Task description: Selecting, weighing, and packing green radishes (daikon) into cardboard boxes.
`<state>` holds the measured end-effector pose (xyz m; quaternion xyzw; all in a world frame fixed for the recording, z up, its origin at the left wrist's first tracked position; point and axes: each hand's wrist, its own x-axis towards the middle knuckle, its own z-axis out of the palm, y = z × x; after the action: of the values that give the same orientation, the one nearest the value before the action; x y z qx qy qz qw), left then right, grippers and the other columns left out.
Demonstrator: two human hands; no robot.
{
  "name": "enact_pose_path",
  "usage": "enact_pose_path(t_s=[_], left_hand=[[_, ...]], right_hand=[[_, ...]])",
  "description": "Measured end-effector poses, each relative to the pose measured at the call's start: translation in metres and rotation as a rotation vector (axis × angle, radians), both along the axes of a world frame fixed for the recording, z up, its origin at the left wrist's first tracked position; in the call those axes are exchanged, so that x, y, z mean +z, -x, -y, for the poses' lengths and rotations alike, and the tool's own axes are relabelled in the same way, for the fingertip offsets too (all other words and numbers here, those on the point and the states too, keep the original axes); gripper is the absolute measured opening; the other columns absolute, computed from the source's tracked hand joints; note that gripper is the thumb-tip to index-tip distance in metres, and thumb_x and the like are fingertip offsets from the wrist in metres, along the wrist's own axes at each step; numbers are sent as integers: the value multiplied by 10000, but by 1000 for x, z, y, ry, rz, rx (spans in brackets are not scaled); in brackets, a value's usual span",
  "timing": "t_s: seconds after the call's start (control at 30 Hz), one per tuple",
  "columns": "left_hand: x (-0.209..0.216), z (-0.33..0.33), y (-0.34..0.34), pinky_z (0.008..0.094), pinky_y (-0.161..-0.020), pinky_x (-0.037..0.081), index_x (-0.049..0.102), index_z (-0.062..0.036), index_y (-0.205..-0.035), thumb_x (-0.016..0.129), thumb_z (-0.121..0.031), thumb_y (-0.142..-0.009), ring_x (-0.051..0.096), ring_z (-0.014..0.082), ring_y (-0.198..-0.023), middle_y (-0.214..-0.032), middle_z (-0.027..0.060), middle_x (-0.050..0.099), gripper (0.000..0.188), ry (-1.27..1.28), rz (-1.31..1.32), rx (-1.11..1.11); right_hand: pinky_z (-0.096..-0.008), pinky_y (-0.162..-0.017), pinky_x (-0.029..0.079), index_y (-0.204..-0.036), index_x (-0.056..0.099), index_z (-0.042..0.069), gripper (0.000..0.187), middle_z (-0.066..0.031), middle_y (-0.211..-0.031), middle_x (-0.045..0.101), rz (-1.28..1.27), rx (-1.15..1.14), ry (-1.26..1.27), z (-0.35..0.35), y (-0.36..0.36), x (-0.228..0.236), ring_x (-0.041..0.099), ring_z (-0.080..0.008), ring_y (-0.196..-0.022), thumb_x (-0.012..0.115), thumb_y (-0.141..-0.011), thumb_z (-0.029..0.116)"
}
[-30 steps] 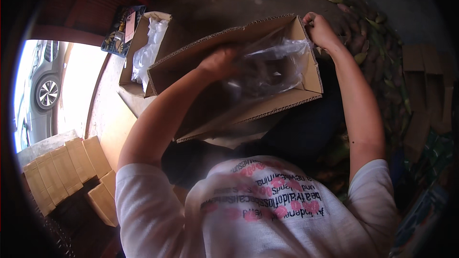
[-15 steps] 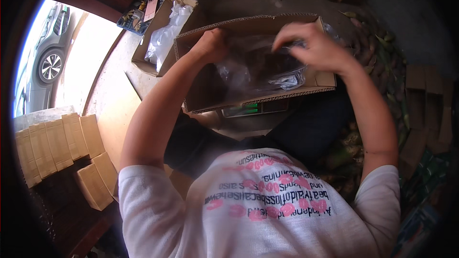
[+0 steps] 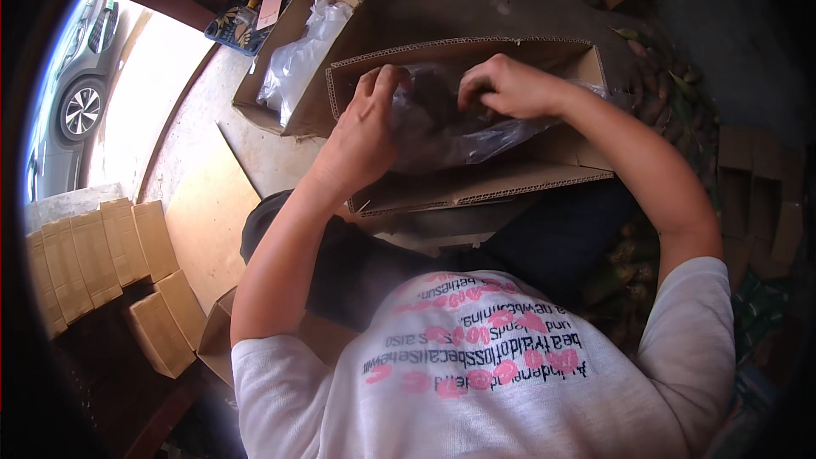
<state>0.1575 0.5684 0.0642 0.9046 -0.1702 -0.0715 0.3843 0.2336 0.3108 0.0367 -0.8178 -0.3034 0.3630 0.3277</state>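
An open cardboard box (image 3: 544, 177) stands in front of me above my lap. Inside it a clear plastic bag (image 3: 497, 140) lies crumpled, its mouth spread between my hands. At the bag's left side my left hand (image 3: 371, 123) pinches its edge, fingers bent near the box's left end. My right hand (image 3: 514, 89) reaches over the right part of the box, its fingers curled down and closed on the film. The inside of the bag is dark, so its contents cannot be made out.
Left of the box stands a smaller carton (image 3: 285, 115) of clear plastic bags (image 3: 308, 51). Behind it sits a patterned tray (image 3: 242, 21) with a pink card (image 3: 272, 2). Flattened or folded cartons (image 3: 93, 263) line the left side. Produce (image 3: 671, 89) lies heaped at the right.
My left hand has turned upright at the bag's edge, and my right hand has moved left and down onto the film. The bag is spread wider; the green-lit display is now hidden.
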Motion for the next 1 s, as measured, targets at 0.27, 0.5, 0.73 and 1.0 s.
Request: enact_pose_path(t_s=[0.27,0.5,0.73,1.0], left_hand=[[6,-9,0,454,-1089,402,674,-2,-1082,555,116,-712,357,432,-1354,-1438,260,370,406,-305,264,-165],[-8,-9,-4,433,-960,415,623,88,-1168,577,-6,-749,478,363,-1143,-1054,191,614,431,-529,238,-160],[-5,-3,-9,527,-1011,277,592,57,-1246,563,-79,-742,495,321,-1151,-959,157,635,523,-610,190,-104],[-7,19,-12,535,-1074,255,657,6,-1132,577,-9,-742,604,333,-1034,-878,156,682,399,-711,139,34]], right_hand=[[-421,-914,505,-1169,667,101,358,-92,-1201,652,355,420,222,-67,-7,-48,637,-275,-1088,549,-833,56],[-419,-886,515,-1176,665,99,360,-100,-1171,661,323,431,241,-103,-26,-46,643,-278,-1071,564,-832,70],[-417,-857,525,-1183,664,98,363,-109,-1140,670,316,380,287,-92,-36,-35,649,-281,-1054,578,-830,84],[-414,-825,537,-1191,662,97,369,-119,-1105,680,328,241,362,-93,-39,-20,657,-284,-1035,595,-829,100]])
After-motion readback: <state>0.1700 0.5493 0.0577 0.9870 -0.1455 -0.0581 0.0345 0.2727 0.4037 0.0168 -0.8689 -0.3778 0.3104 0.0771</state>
